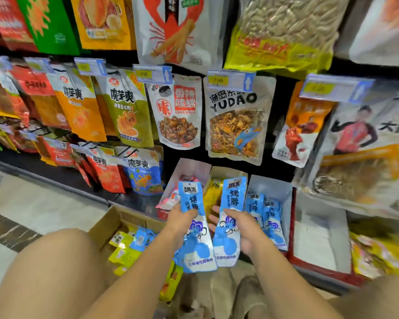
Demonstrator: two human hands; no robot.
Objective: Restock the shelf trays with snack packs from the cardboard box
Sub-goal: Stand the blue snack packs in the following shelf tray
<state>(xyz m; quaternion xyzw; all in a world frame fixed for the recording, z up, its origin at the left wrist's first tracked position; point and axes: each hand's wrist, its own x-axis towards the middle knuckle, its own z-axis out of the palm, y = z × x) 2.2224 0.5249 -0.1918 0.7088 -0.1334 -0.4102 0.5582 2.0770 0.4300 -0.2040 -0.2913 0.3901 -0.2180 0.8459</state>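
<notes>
- we are midway through the restock, crouched in front of the bottom shelf with one blue snack pack in each of our hands.
- our left hand grips the left blue pack around its middle, fingers curled over the front, and holds it upright in front of the pink tray.
- our right hand pinches the right blue pack, thumb on the front and fingers behind, just beside the first pack.
- the blue tray, to the right of both packs, already has two matching packs standing in it, with bare room behind them.
- the tray between holds yellow packs, so the held packs do not seem to belong there.
- the cardboard box sits on the floor to our lower left, with yellow and blue packs inside, so the job is not finished.
- next move, as we judge it: carry both packs right and slide them upright into the blue tray behind the standing ones, printed side forward.
- that calls for keeping the floppy packs from folding and not knocking over the two already there.
</notes>
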